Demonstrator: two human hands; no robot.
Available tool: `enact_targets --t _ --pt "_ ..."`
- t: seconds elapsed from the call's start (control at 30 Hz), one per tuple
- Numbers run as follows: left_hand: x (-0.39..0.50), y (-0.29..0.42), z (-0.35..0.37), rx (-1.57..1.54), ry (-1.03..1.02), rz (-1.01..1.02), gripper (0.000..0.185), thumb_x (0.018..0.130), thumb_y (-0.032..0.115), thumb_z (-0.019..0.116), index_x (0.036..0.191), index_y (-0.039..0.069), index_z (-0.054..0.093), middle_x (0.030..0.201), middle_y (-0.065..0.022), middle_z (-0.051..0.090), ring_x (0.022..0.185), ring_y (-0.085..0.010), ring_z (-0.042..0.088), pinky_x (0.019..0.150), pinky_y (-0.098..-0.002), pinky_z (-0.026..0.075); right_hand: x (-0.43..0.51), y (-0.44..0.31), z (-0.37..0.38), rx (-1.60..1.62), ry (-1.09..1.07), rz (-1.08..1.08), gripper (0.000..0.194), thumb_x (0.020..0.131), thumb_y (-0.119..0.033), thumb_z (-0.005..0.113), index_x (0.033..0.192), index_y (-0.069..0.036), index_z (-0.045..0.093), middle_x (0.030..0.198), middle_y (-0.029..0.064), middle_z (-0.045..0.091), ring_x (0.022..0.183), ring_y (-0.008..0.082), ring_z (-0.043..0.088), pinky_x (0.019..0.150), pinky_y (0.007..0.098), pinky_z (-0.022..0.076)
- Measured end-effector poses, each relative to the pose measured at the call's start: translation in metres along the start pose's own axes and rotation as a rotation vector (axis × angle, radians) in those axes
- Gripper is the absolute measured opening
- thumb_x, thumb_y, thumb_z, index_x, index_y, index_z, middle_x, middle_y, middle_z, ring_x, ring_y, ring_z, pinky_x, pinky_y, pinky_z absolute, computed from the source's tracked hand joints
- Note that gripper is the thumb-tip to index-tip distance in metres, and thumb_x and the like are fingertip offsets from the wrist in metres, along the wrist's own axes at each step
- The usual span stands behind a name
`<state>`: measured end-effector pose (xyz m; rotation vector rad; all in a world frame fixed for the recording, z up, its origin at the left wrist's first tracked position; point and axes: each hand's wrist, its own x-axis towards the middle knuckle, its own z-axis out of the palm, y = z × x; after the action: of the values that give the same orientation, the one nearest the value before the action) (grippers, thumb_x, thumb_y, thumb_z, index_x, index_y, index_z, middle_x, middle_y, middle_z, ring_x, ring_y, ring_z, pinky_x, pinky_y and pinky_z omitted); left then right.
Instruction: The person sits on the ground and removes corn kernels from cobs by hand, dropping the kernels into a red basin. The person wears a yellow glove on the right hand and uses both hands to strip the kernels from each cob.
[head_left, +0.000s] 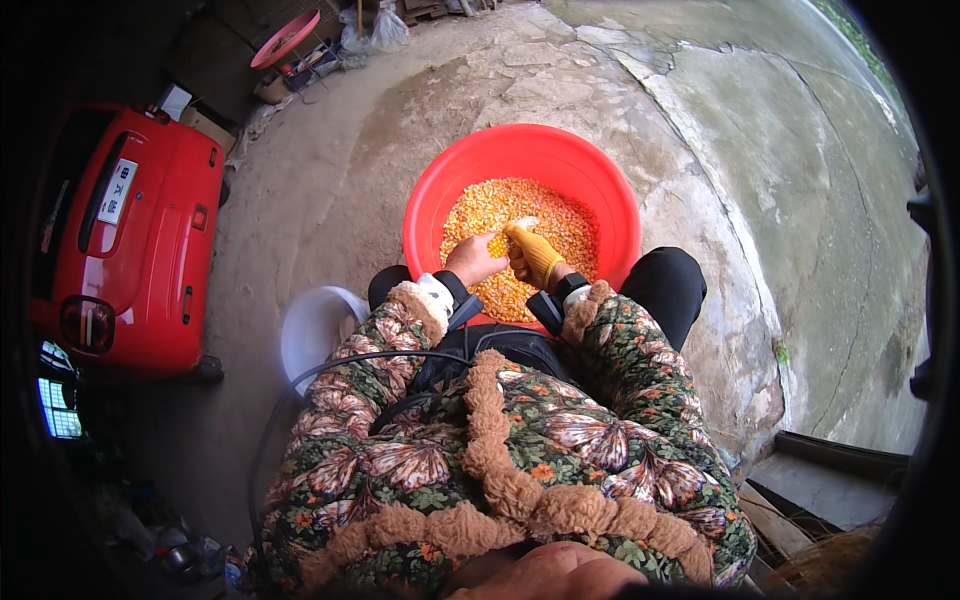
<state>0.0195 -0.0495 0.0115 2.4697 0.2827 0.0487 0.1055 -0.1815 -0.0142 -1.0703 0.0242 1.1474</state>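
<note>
A wide red plastic basin (525, 139) stands on the ground before me, holding a thick layer of loose yellow-orange corn kernels (491, 202). Over the kernels my two hands meet at a corn cob (498, 245). My left hand (475, 259), bare, grips the cob's near left part. My right hand (533, 256) wears a yellow knitted glove and closes around the cob's other side, thumb on top. A pale end (528, 223) shows just beyond the glove; whether it belongs to the same cob is unclear. The fingers hide much of the cob.
A white plastic bucket (319, 330) stands left of the basin, beside my knee. A red car (161, 240) is parked at the left. A pink-red dish on a stand (286, 39) and plastic bags (389, 30) are at the back. A black cable (274, 420) hangs by my left sleeve.
</note>
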Motion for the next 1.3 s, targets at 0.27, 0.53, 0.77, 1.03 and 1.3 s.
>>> enact_targets --t 0.27,0.53,0.77,1.03,1.3 --pt "-0.003 0.026 -0.008 0.264 -0.067 -0.036 0.045 0.07 0.031 0.068 0.103 0.003 0.061 0.095 -0.0231 0.064 0.093 -0.037 0.062 0.081 -0.045 0.049 -0.011 -0.004 0.018 -0.268 0.216 -0.012 0.042 0.081 -0.054 0.056 0.062 -0.02 0.041 0.05 -0.0054 0.034 0.037 0.0082 0.029 0.036 0.0229 0.0205" --pt "0.002 0.004 0.0 -0.065 -0.06 0.012 0.045 0.067 0.026 0.068 0.106 0.004 0.063 0.087 -0.0213 0.066 0.084 -0.0339 0.065 0.074 -0.0398 0.051 -0.005 0.004 0.013 -0.199 0.159 -0.001 0.035 0.084 -0.045 0.053 0.063 -0.019 0.042 0.05 -0.0043 0.035 0.037 0.0096 0.028 0.036 0.0245 0.0202" --pt "0.009 -0.011 0.003 -0.65 -0.061 -0.062 0.039 0.072 0.016 0.067 0.109 0.003 0.062 0.082 -0.0092 0.064 0.067 -0.0134 0.062 0.051 -0.029 0.051 -0.006 0.001 0.002 -0.086 -0.032 -0.075 0.029 0.088 -0.037 0.052 0.069 -0.016 0.046 0.058 -0.0037 0.042 0.044 0.0094 0.038 0.041 0.0233 0.0297" --pt "0.013 -0.033 -0.001 -0.815 -0.289 -0.179 0.053 0.081 0.015 0.067 0.127 0.006 0.044 0.091 -0.0046 0.06 0.06 -0.0113 0.058 0.049 -0.0242 0.048 0.011 0.008 -0.009 -0.235 0.076 -0.266 0.034 0.086 -0.043 0.055 0.095 -0.011 0.063 0.08 0.0018 0.057 0.072 0.0112 0.052 0.07 0.0274 0.0419" --pt "0.005 -0.028 -0.006 -0.778 -0.353 -0.187 0.075 0.078 0.023 0.071 0.14 0.011 0.031 0.097 -0.0084 0.062 0.063 -0.0128 0.061 0.05 -0.0262 0.051 -0.001 -0.001 -0.002 -0.283 0.009 -0.094 0.041 0.085 -0.05 0.05 0.093 -0.01 0.059 0.076 0.0027 0.055 0.069 0.0145 0.052 0.064 0.0285 0.0432"
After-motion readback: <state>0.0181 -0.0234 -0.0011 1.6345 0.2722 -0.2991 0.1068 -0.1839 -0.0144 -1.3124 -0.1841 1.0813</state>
